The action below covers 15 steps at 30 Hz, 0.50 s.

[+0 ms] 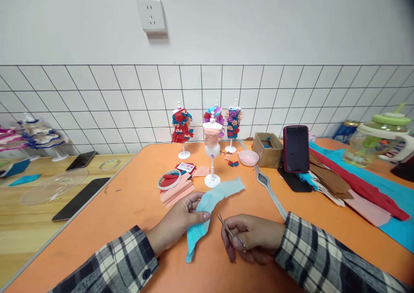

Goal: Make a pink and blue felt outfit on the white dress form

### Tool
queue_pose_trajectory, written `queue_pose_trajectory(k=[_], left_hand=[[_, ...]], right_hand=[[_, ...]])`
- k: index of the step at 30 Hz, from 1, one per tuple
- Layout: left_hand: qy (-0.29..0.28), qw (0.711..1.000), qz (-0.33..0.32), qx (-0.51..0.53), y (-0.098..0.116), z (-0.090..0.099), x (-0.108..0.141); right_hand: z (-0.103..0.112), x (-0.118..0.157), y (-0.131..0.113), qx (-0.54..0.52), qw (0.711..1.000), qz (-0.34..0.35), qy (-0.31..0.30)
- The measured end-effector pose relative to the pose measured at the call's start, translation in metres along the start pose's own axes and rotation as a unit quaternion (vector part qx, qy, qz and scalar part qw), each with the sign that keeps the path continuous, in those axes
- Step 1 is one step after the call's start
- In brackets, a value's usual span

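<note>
A curved strip of light blue crepe paper [215, 196] is pinched between the thumb and fingers of my left hand [181, 219]. My right hand [247, 237], just to the right, holds a small pair of scissors [225, 225] whose slim blades point up and left, apart from the paper. Behind the strip stands a small white mannequin [212, 148] with pink paper wrapped round its chest. Pink paper pieces [179, 190] and a roll of tape [169, 179] lie on the orange table [129, 198] left of the mannequin's base.
Several dressed mannequins, one in red and blue ruffles [183, 127], stand at the back. A pink dish [248, 157], a cardboard box [267, 149] and an upright phone [296, 149] are to the right. Coloured paper strips [365, 185] and a lidded jug [371, 140] lie farther right.
</note>
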State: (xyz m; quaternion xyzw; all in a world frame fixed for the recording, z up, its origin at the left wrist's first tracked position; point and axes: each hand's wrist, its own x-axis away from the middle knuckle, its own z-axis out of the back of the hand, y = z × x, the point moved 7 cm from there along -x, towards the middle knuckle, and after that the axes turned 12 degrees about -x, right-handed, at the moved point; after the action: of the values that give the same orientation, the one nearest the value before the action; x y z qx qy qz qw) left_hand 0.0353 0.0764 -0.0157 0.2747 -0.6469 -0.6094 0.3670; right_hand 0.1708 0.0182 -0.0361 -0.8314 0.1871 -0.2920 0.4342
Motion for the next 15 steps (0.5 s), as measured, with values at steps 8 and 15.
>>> queue_pose_trajectory(k=[8, 15], left_hand=[[-0.025, 0.997, 0.001, -0.067, 0.001, -0.013, 0.002], [-0.014, 0.995, -0.012, -0.097, 0.000, -0.014, 0.003]], right_hand=[[-0.004, 0.005, -0.003, 0.101, 0.994, -0.029, 0.028], [0.003, -0.003, -0.001, 0.133, 0.990, 0.001, 0.050]])
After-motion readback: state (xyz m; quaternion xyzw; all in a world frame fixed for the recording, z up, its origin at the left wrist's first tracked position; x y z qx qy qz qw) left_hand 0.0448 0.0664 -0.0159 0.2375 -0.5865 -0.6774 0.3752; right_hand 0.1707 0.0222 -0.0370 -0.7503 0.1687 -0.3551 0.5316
